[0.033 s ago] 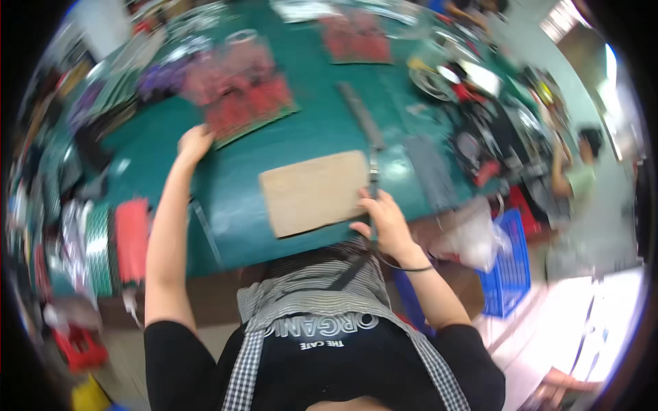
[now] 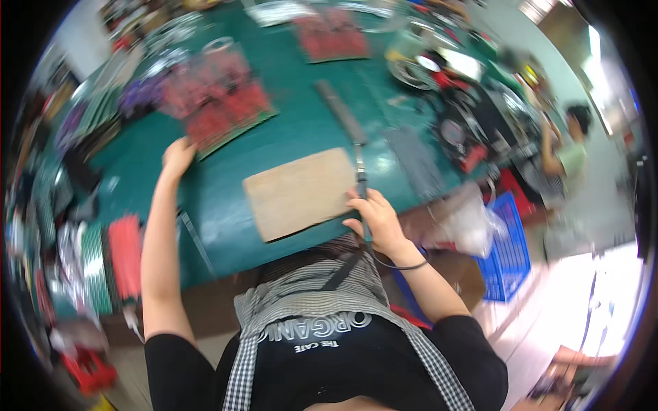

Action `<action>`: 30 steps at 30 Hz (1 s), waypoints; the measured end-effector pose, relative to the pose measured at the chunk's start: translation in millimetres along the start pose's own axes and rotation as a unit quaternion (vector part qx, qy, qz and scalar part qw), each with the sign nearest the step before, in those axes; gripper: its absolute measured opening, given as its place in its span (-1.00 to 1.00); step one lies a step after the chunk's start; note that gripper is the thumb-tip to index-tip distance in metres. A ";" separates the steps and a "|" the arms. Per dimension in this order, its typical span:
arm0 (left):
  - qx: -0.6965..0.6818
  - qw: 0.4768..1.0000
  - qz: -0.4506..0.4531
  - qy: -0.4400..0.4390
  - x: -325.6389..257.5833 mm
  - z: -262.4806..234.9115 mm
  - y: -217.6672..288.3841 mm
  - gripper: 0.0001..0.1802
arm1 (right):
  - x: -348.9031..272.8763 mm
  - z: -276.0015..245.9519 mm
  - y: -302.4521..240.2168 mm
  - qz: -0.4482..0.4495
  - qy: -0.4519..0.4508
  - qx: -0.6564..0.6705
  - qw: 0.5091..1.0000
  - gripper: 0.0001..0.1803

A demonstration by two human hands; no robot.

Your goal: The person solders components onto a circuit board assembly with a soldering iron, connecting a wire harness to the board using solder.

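My left hand reaches across the green table, its fingers closed at the near left corner of a stack of red printed sheets with a green lower edge. In my right hand is a slim black-handled tool with a metal shaft, rather like a soldering iron. A thin dark cord or band loops by that wrist. Beyond the tool's tip lies a long narrow grey bar. A tan rectangular board lies flat just left of my right fingers. Motion blurs fine detail.
Another red printed stack lies farther back. Grey cloth-like strips and a dark clutter of gear are to the right. A blue crate stands beside the table, near clear plastic bags. Another person sits at far right.
The whole picture has shifted slightly, with things on the table appearing a little farther left. Both hands stay in the same places relative to the sheets and the tool.
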State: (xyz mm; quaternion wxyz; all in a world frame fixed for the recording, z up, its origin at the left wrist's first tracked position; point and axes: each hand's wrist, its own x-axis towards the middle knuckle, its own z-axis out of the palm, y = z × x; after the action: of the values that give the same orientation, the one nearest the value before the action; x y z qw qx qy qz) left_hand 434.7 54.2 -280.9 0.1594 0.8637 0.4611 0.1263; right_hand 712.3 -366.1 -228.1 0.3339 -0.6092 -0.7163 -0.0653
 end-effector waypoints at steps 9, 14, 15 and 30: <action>-0.085 0.995 0.024 0.053 -1.0 11.5 -16.1 -0.76 | -35.8 -207.3 68.7 0.296 0.447 -0.012 0.844 -0.69; -0.112 0.989 0.047 0.089 -4.1 15.4 -26.4 -0.81 | -26.6 -262.6 219.6 0.392 0.425 0.116 0.807 -0.69; -0.115 0.988 0.050 0.090 -3.9 16.9 -24.3 -0.81 | -26.8 -262.3 246.5 0.407 0.421 0.121 0.802 -0.69; -0.115 0.987 0.062 0.095 -27.1 3.4 -6.3 -0.79 | -0.8 -212.8 371.9 0.483 0.242 0.584 0.606 -0.52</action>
State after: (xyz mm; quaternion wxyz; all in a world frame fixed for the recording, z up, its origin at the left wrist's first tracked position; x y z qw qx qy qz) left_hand 416.5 34.3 -288.4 0.2049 0.8506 0.4023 0.2695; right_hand 1138.1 -380.5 -181.5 0.7629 -0.5044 -0.0978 0.3924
